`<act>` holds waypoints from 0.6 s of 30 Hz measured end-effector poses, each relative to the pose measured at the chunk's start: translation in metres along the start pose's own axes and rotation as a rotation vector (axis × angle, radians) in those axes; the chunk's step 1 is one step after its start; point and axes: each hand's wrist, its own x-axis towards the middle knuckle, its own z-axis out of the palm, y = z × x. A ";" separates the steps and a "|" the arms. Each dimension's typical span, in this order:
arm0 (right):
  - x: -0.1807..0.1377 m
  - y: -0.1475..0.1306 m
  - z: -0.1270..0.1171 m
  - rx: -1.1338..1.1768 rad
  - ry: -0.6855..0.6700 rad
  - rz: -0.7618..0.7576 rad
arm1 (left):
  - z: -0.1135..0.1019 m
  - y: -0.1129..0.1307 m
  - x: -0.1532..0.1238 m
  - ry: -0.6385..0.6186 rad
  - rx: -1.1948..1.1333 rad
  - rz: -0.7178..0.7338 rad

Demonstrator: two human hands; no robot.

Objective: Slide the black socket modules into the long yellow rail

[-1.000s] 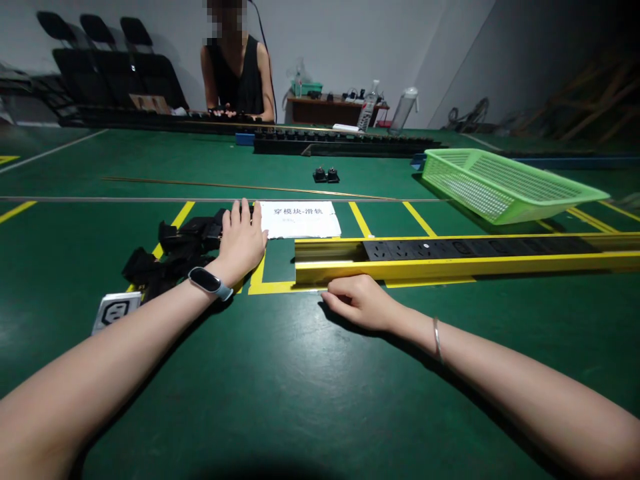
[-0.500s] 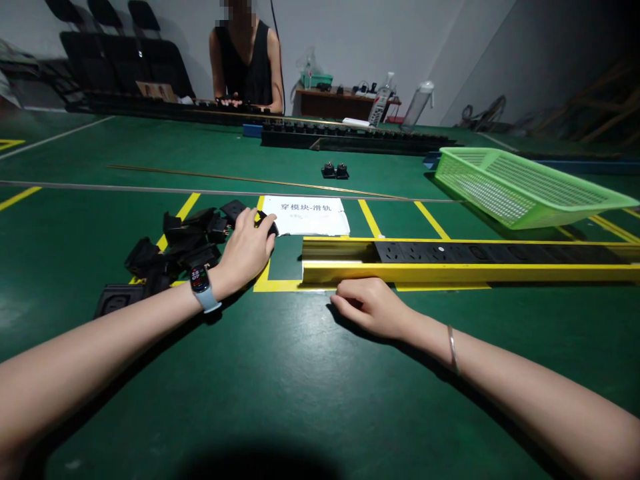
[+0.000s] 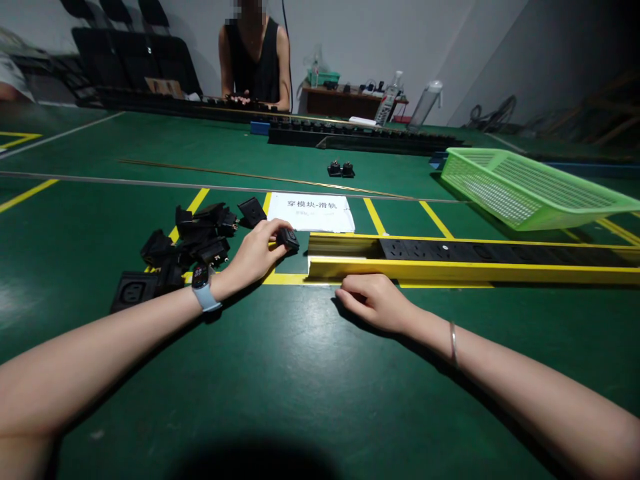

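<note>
My left hand (image 3: 256, 251) pinches a small black socket module (image 3: 289, 238) just left of the open end of a long yellow rail (image 3: 450, 270). A row of black modules (image 3: 480, 251) sits inside the rail's channel further right. My right hand (image 3: 373, 301) rests on the green table in front of the rail's left end, fingers curled under, nothing visible in them. A heap of loose black modules (image 3: 195, 237) lies behind and left of my left hand, with a larger one (image 3: 134, 290) nearest me.
A white paper label (image 3: 311, 211) lies behind the rail's end. A green mesh basket (image 3: 525, 187) stands at the right. Two small black parts (image 3: 341, 169) and thin rods (image 3: 250, 177) lie mid-table. Across the table a person (image 3: 255, 60) works on long black strips (image 3: 360, 139).
My left hand lifted off the module heap, closed on one black module and carried it right toward the rail's open end. My right hand stayed put. The view shifted slightly.
</note>
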 end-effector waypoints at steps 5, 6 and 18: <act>0.000 0.000 0.000 0.003 0.005 -0.001 | 0.000 0.001 0.002 -0.001 -0.148 -0.058; 0.000 0.001 0.000 0.006 0.004 -0.001 | 0.000 0.002 0.002 -0.003 -0.208 -0.056; 0.000 0.002 0.000 -0.009 -0.004 -0.011 | 0.002 0.000 0.005 -0.113 -0.684 -0.122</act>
